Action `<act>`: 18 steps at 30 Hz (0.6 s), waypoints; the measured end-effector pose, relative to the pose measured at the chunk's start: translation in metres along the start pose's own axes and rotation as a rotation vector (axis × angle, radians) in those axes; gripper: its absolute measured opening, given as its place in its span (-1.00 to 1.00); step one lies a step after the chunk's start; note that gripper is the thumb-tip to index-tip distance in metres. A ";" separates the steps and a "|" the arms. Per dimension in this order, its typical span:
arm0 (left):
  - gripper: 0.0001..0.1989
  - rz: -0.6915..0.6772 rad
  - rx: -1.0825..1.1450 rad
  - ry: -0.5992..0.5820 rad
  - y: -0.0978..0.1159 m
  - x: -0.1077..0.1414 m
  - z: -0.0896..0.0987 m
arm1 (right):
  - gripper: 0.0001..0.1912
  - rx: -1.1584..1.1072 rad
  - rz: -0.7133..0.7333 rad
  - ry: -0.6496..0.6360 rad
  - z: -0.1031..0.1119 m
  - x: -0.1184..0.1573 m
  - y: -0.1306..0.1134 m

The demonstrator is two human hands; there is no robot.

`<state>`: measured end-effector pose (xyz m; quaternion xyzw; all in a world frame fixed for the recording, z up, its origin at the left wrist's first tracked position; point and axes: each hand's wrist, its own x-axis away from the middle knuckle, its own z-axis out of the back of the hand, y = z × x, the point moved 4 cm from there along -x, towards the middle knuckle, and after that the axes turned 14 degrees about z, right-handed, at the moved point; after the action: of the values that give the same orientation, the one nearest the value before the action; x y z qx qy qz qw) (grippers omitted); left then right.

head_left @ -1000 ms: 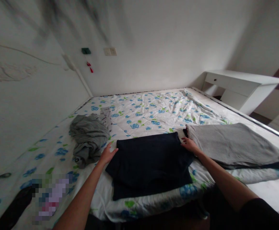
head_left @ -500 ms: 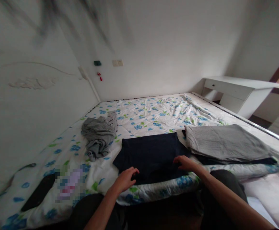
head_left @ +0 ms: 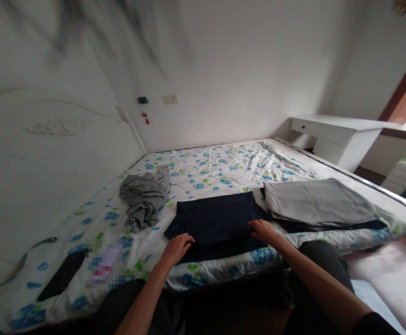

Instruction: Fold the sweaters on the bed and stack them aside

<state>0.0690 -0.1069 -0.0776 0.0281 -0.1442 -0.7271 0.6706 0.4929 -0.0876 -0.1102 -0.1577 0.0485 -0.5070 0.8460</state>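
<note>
Now both hands, left hand and right hand, grip the navy garment

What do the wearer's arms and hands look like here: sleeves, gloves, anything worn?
Both hands are bare: no gloves, and no rings or watch that I can make out on the left hand or the right hand. Both forearms are uncovered too. A dark sleeve shows on the right arm at the frame's lower right corner; no sleeve shows on the left.

Both hands sit on the near edge of the folded navy garment, left hand and right hand, grey folded cloth just beside it on the floral bed.
</note>
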 end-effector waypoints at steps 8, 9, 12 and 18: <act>-0.72 -0.021 -0.014 -0.134 -0.021 0.012 -0.022 | -0.60 -0.125 0.210 -0.153 -0.029 -0.001 0.004; -0.71 -0.023 0.000 -0.153 -0.021 0.011 -0.025 | -0.60 -0.155 0.218 -0.181 -0.033 -0.002 0.008; -0.61 -0.010 0.099 -0.161 -0.029 0.004 -0.018 | -0.62 -0.257 0.218 -0.175 -0.031 -0.006 0.032; -0.60 0.305 0.205 0.127 -0.085 -0.032 0.030 | -0.57 -0.172 -0.059 0.158 -0.010 -0.005 0.121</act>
<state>-0.0173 -0.0648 -0.0747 0.1199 -0.1773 -0.5952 0.7746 0.5899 -0.0331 -0.1584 -0.1905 0.1535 -0.5365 0.8076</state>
